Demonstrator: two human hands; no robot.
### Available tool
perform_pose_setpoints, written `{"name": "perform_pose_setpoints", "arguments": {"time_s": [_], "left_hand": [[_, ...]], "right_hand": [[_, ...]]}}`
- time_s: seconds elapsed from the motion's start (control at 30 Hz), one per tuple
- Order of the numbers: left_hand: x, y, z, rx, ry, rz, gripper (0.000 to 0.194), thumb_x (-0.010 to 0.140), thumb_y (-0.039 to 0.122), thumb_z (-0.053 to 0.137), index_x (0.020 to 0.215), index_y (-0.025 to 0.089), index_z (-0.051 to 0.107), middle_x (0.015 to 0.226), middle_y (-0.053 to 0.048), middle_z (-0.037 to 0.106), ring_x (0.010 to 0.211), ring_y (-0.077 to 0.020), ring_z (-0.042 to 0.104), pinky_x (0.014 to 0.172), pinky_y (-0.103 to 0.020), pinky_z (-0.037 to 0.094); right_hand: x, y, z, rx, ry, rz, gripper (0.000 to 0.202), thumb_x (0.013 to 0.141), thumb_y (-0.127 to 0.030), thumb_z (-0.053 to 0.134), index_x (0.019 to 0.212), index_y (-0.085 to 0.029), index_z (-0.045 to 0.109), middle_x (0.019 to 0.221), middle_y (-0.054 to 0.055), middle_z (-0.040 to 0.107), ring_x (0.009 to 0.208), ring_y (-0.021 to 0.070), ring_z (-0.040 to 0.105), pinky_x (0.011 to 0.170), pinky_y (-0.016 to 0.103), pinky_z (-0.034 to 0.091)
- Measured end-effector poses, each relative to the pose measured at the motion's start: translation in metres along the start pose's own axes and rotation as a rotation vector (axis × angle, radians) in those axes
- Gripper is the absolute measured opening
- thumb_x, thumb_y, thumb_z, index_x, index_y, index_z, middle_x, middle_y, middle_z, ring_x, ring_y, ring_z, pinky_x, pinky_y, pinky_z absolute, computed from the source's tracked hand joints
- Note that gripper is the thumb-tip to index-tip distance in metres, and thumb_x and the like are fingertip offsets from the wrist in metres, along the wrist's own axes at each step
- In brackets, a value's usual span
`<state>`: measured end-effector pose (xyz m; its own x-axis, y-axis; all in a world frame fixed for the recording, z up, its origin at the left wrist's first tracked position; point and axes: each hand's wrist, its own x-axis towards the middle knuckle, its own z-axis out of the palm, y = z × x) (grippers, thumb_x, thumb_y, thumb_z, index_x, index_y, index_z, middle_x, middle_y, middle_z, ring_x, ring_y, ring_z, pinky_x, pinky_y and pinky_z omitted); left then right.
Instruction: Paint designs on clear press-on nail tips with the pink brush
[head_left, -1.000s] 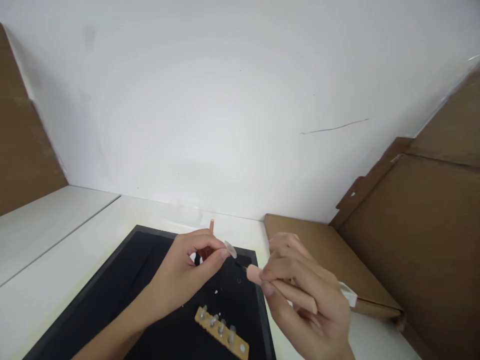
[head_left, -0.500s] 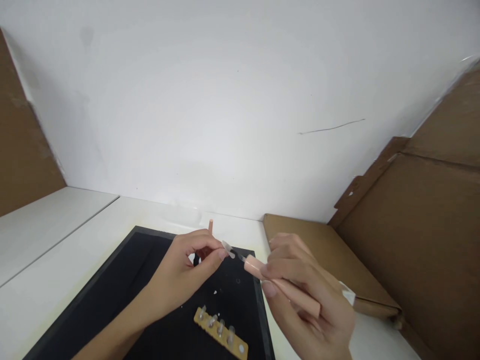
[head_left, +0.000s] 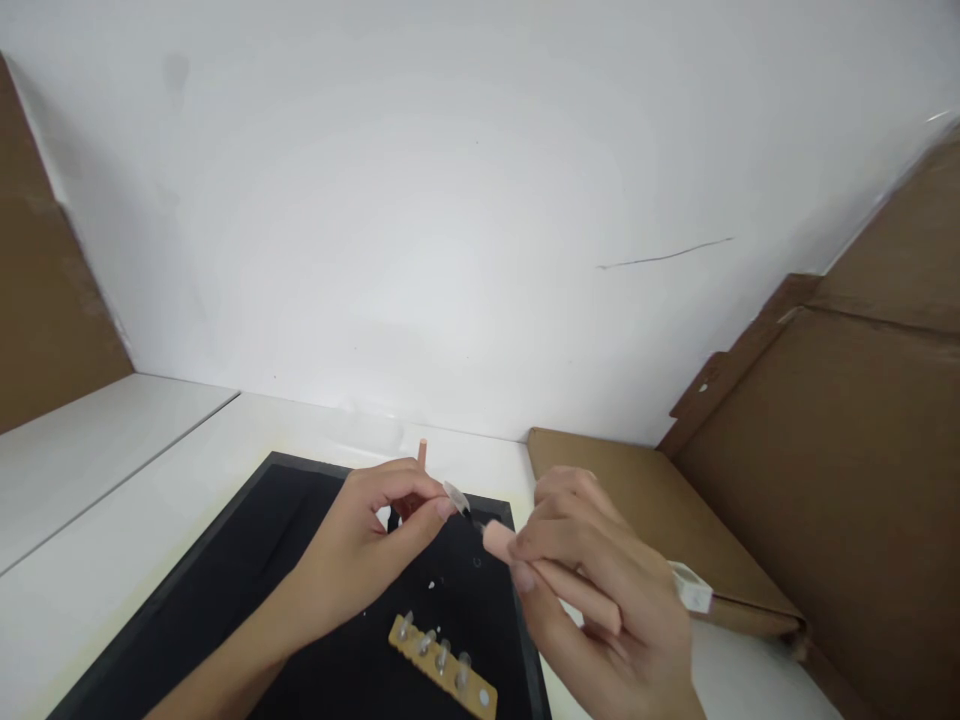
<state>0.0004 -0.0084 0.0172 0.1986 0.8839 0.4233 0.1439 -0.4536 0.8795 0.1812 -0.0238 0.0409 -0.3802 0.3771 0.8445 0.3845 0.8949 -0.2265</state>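
Observation:
Between thumb and index finger, my left hand [head_left: 390,525] pinches a translucent false nail tip [head_left: 456,496]. My right hand [head_left: 600,590] grips the peach-coloured handle of a nail polish brush [head_left: 551,578]. Its dark bristles point up to the left and meet the nail tip's lower end; whether they press on it I cannot tell. Below the hands, a yellow strip [head_left: 480,700] lies on the black mat [head_left: 300,560], with several clear nail tips [head_left: 442,655] standing on it. A slim peach-coloured piece [head_left: 422,454] sticks up behind my left hand, its lower part hidden.
A flat cardboard box [head_left: 645,500] lies to the right on the white table [head_left: 187,450]. A small white block [head_left: 691,588] shows beside my right hand. Cardboard panels [head_left: 877,450] stand at the sides, and a white wall [head_left: 450,200] rises behind. Small white bits dot the mat.
My right hand and the brush have shifted slightly left, bringing the handle closer to the nail tip. More of the white block shows. My left hand has stayed in place.

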Motion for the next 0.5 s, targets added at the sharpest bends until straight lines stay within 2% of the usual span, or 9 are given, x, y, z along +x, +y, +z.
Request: {"name": "perform_pose_setpoints", "arguments": {"time_s": [0.1,0.27,0.37,0.5], "left_hand": [[-0.0005,-0.0013,-0.0002,-0.004,-0.007,0.001,0.018,0.084,0.019,0.056,0.074,0.018,0.07,0.069,-0.001,0.063,0.06,-0.0122,0.05,0.06,-0.025,0.04],[-0.0008,-0.0017,-0.0002,-0.006,0.01,0.004,0.019,0.083,0.018,0.057,0.067,0.017,0.067,0.064,0.001,0.058,0.058,-0.0112,0.048,0.058,-0.023,0.039],[-0.001,-0.0013,-0.0004,-0.009,0.0,0.004,0.018,0.084,0.018,0.056,0.071,0.018,0.069,0.067,0.0,0.061,0.059,-0.0112,0.049,0.059,-0.024,0.039],[-0.0019,-0.0012,-0.0011,-0.015,-0.001,-0.001,0.018,0.084,0.019,0.056,0.071,0.018,0.069,0.068,0.0,0.061,0.059,-0.0114,0.049,0.059,-0.024,0.039]], "right_hand": [[0.0005,-0.0001,0.0001,0.008,0.006,0.013,0.022,0.074,0.0,0.049,0.074,-0.022,0.05,0.056,-0.005,0.04,0.054,0.0138,0.041,0.058,0.034,0.038],[-0.0001,0.0018,-0.0001,0.036,0.028,-0.025,0.024,0.075,0.0,0.049,0.088,-0.02,0.054,0.062,-0.002,0.049,0.056,0.0137,0.045,0.058,0.034,0.039],[-0.0016,0.0023,-0.001,0.013,-0.016,-0.002,0.022,0.075,0.0,0.049,0.078,-0.021,0.051,0.057,-0.004,0.045,0.054,0.0128,0.041,0.059,0.034,0.038],[-0.0019,0.0025,-0.0014,0.055,0.039,-0.004,0.023,0.074,0.0,0.05,0.084,-0.021,0.054,0.06,-0.004,0.047,0.054,0.0133,0.044,0.06,0.035,0.039]]}}
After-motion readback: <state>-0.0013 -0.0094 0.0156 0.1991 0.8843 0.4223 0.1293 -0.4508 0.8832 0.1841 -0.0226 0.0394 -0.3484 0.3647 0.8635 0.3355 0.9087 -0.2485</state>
